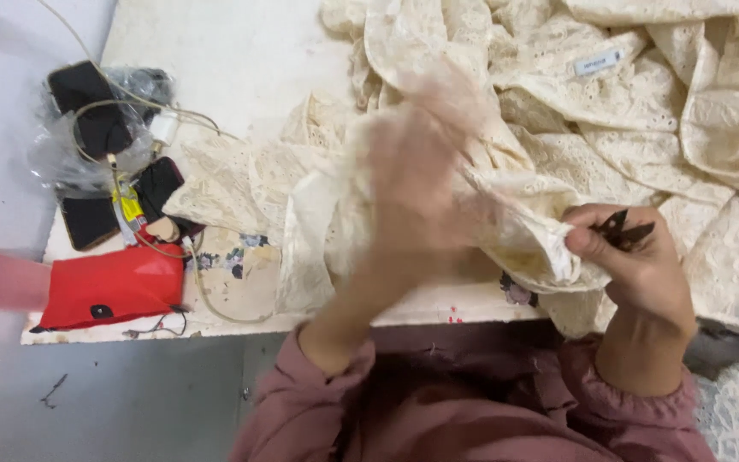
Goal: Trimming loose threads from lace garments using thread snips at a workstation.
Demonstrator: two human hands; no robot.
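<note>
Cream eyelet fabric (558, 145) is heaped across the white table (241, 60), its near edge hanging over the table's front. A fold of it is pinched by the right hand (635, 257), whose fingers are also closed on small dark thread snips (624, 231). The left hand (421, 171) is blurred above the cloth; whether its fingers are spread or closed cannot be told. Farther left, a red pouch (113, 287), phones (87, 103) and cables (130, 94) are seen.
</note>
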